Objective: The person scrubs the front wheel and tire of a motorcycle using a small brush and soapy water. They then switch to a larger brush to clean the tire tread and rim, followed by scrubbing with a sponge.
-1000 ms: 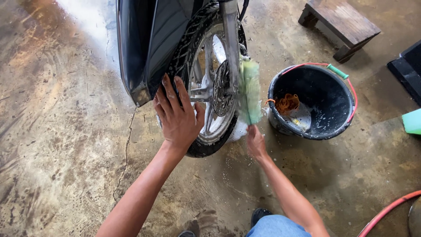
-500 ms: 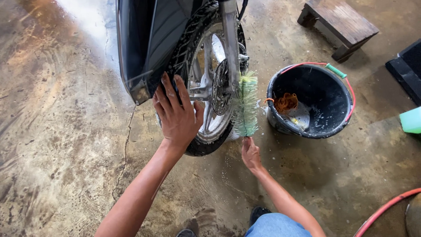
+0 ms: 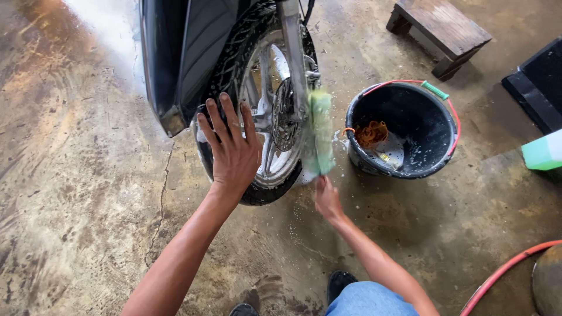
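Observation:
A motorcycle's front wheel (image 3: pixel 275 169) with a black tyre, silver rim and brake disc stands on wet concrete under a dark mudguard (image 3: pixel 175 58). My left hand (image 3: pixel 231 152) lies flat on the tyre with fingers spread. My right hand (image 3: pixel 326 199) grips the handle of a soapy green brush (image 3: pixel 319 137), which stands upright against the right side of the wheel by the fork leg (image 3: pixel 293 52).
A black bucket (image 3: pixel 436 164) with a red handle holds foamy water and an orange scrubber, right of the wheel. A wooden stool (image 3: pixel 439 29) stands behind it. A green container (image 3: pixel 543 151), a black object and a red hose (image 3: pixel 503 272) lie at the right. My shoe (image 3: pixel 339 284) is below.
The brush has moved along the wheel's right side, first down and then up again towards the fork. My left hand has stayed on the tyre.

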